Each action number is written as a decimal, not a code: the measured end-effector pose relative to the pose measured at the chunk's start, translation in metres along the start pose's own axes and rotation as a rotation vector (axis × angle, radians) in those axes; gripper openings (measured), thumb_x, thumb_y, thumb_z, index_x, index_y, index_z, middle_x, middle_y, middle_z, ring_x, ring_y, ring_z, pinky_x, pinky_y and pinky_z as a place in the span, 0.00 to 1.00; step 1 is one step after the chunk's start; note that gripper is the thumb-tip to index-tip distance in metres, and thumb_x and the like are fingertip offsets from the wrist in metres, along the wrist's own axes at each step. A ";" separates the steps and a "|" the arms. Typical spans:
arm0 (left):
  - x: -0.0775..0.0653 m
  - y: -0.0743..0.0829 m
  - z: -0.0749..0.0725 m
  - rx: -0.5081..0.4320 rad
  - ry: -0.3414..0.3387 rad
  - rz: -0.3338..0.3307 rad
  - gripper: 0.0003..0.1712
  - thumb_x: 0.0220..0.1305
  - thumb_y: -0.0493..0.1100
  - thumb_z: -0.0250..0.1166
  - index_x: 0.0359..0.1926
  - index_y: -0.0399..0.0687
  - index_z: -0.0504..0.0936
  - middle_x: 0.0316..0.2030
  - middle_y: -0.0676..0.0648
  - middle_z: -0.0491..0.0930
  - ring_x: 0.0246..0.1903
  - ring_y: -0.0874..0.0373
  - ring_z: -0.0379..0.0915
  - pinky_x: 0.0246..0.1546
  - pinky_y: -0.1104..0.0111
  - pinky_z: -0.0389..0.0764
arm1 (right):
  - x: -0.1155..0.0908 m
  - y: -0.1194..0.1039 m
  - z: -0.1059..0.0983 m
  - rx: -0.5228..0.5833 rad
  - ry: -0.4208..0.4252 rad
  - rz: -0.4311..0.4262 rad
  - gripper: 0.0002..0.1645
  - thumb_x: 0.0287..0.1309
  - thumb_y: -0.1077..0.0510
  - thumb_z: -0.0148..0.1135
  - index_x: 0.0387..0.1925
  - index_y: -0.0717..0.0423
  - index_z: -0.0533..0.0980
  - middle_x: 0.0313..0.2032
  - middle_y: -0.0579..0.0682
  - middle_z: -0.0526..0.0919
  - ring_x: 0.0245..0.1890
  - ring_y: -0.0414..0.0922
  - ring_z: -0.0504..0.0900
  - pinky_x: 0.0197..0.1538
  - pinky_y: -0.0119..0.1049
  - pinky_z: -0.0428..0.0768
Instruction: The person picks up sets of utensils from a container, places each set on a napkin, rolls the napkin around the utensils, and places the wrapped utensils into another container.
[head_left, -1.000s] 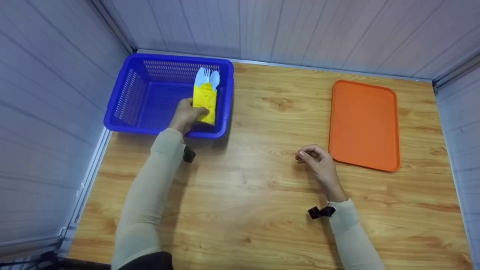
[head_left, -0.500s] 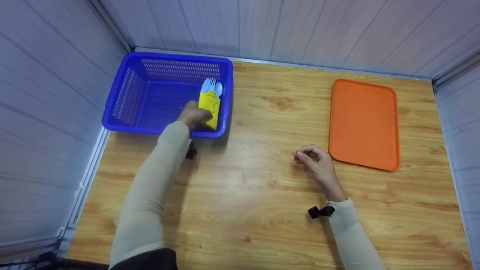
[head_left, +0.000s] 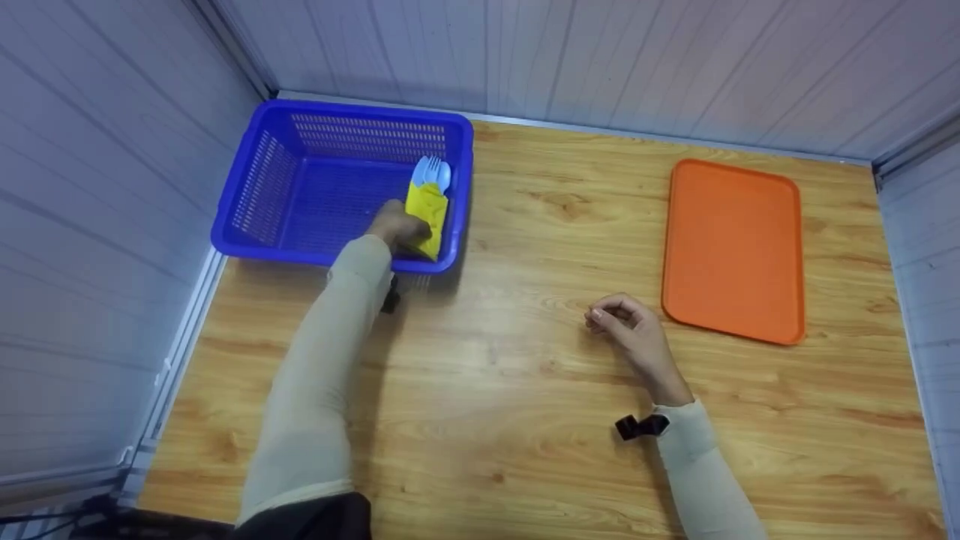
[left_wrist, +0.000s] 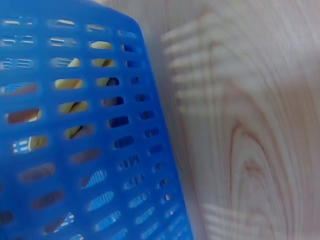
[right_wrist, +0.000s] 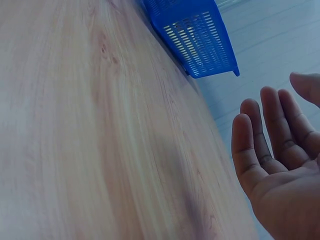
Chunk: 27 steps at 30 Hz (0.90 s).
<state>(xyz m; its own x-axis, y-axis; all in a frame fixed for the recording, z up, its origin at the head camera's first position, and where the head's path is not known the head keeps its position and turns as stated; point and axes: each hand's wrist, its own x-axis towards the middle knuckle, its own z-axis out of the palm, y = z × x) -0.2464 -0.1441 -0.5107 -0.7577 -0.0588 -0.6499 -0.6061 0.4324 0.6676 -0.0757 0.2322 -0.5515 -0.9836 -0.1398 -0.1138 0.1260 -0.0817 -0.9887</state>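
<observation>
Inside the blue plastic basket [head_left: 341, 259], at its right end, lies a cutlery bundle [head_left: 427, 204]: a pale knife, fork and spoon wrapped in a yellow napkin. My left hand [head_left: 396, 224] reaches over the basket's near rim and grips the bundle's left side, thumb across the napkin. In the left wrist view the slotted basket wall [left_wrist: 95, 125] hides most of that hand; bits of yellow show through. My right hand [right_wrist: 285, 155] hovers near the table's middle, fingers loosely bent and holding nothing.
An orange tray [head_left: 735, 251] lies flat on the wooden table [head_left: 525, 420], right of the basket and beyond my right hand. Pale panel walls [head_left: 600, 60] enclose the table at the back and both sides.
My left hand has lowered the cutlery bundle into the basket, shifting slightly right and nearer the basket's right wall. My right hand has stayed almost still.
</observation>
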 end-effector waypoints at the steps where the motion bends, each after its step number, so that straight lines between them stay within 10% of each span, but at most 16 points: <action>1: 0.000 0.000 0.000 -0.001 -0.006 -0.005 0.29 0.57 0.27 0.62 0.60 0.32 0.66 0.48 0.40 0.71 0.45 0.49 0.74 0.45 0.62 0.82 | 0.000 0.000 0.000 0.002 0.001 0.007 0.18 0.64 0.61 0.66 0.45 0.75 0.76 0.40 0.64 0.83 0.40 0.51 0.84 0.48 0.51 0.83; 18: -0.004 -0.001 -0.001 0.323 0.027 0.065 0.24 0.55 0.34 0.64 0.53 0.33 0.72 0.43 0.42 0.72 0.43 0.50 0.70 0.49 0.61 0.77 | -0.002 0.002 0.000 -0.015 0.010 -0.008 0.15 0.64 0.63 0.66 0.44 0.74 0.77 0.39 0.63 0.83 0.39 0.51 0.84 0.44 0.42 0.84; 27: -0.009 0.002 0.007 0.488 0.212 0.096 0.47 0.58 0.40 0.68 0.72 0.32 0.51 0.66 0.26 0.52 0.67 0.31 0.49 0.65 0.43 0.63 | -0.004 0.005 -0.001 -0.006 -0.001 -0.001 0.18 0.64 0.63 0.66 0.45 0.77 0.75 0.40 0.62 0.83 0.40 0.52 0.84 0.45 0.43 0.84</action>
<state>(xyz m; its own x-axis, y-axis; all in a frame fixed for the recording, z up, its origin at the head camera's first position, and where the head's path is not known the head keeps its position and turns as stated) -0.2393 -0.1365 -0.5061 -0.8669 -0.1568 -0.4732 -0.3874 0.8093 0.4415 -0.0715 0.2336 -0.5565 -0.9836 -0.1404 -0.1130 0.1245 -0.0763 -0.9893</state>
